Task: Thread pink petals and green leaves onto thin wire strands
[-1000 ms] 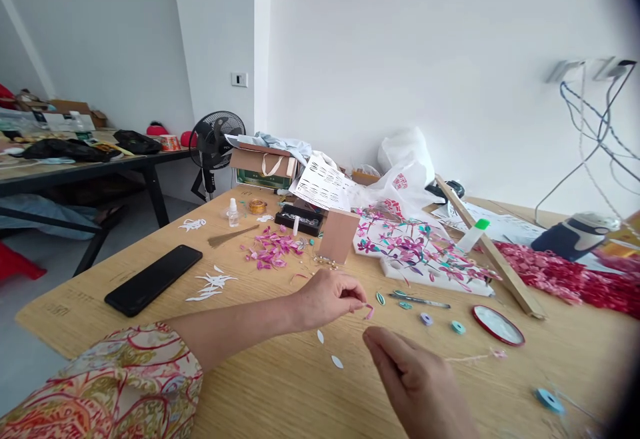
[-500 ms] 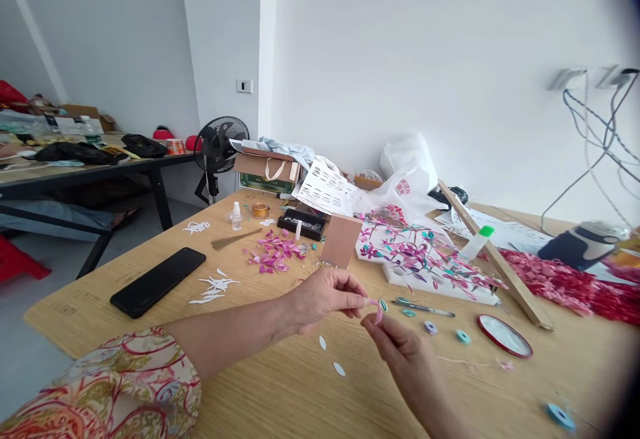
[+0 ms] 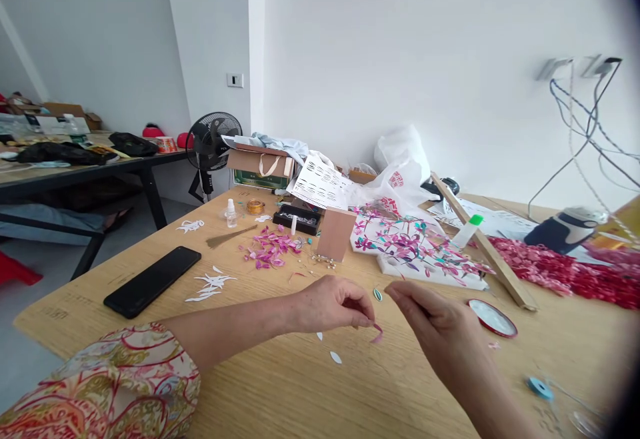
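My left hand (image 3: 334, 302) is closed in a pinch over the middle of the table. From its fingertips a small curled pink petal (image 3: 378, 334) hangs down. To the right, my right hand (image 3: 433, 309) also pinches, raised a little higher and apart from the left; whatever is between its fingertips is too fine to make out. Between the two hands a small green-and-white leaf-shaped piece (image 3: 377, 295) lies on the wood. Two white leaf-shaped cutouts, one of them this cutout (image 3: 336, 358), lie below my left hand. Beyond it is a pile of pink petals (image 3: 273, 247).
A black phone (image 3: 153, 281) and white cutouts (image 3: 210, 286) lie at left. Pink and teal flower stems (image 3: 415, 242) rest on white foam, beside a wooden bar (image 3: 485, 246). A round red-rimmed dish (image 3: 493, 318) and a blue spool (image 3: 540, 388) are at right.
My hands have moved apart: the right one went up and to the right, the left slightly down. The pink petal now hangs from the left hand only. The view has shifted slightly.
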### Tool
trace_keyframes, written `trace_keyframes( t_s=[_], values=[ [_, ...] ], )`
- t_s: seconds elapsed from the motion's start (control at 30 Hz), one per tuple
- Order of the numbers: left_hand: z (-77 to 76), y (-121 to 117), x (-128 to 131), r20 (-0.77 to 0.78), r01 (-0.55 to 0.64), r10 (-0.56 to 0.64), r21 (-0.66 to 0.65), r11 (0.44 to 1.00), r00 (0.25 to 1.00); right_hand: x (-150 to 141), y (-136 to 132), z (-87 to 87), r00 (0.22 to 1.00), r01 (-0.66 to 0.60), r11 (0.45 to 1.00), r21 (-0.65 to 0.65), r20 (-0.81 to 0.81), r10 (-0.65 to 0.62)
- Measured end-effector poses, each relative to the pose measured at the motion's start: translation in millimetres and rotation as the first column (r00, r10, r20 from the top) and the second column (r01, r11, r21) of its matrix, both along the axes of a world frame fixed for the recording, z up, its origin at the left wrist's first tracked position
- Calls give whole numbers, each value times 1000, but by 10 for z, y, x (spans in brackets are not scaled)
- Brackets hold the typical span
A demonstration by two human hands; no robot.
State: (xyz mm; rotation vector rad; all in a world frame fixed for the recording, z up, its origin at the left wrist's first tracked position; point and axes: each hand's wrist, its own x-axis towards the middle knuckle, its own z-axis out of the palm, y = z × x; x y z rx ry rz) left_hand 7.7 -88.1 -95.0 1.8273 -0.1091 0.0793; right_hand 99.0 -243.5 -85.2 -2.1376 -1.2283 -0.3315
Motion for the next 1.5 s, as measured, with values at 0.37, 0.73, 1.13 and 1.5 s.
trace_keyframes(
  t_s=[0.37, 0.73, 1.13, 1.5],
  values=[
    [-39, 37, 78, -42, -234, 239, -421, 877, 970, -298, 163, -593, 971, -152, 987, -50, -193, 139],
    [-81, 40, 128, 217, -122, 87, 153, 981, 972, 96, 38, 36, 1000, -5, 1000, -27, 0, 5],
    [-63, 216, 205, 48, -73, 135, -645, 761, 990, 419, 505, -296, 849, -290, 944, 158, -413, 330],
    [-271, 283, 330, -31, -360, 405, -524, 772, 914, 161, 549, -626, 870, -195, 976, 99, -442, 218]
  ],
)
